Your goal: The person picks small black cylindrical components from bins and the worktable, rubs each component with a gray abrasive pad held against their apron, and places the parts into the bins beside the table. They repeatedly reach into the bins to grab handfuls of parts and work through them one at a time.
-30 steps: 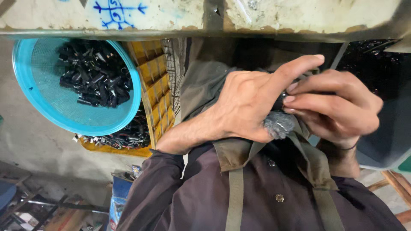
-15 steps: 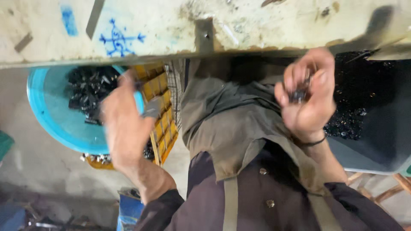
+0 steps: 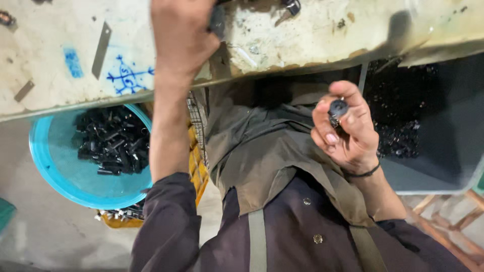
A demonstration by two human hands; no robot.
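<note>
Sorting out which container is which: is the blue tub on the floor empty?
No, the blue tub holds a heap of small black parts piled toward its upper right side.

Scuffed, paint-chipped metal workbench (image 3: 312, 35), glossy turquoise plastic basin (image 3: 60, 171), matt olive cloth apron (image 3: 262, 161).

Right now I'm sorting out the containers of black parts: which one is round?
The turquoise basin under the bench at the person's left arm: its rim is circular. The dark grey bin past the right hand has straight sides and corners.
</note>
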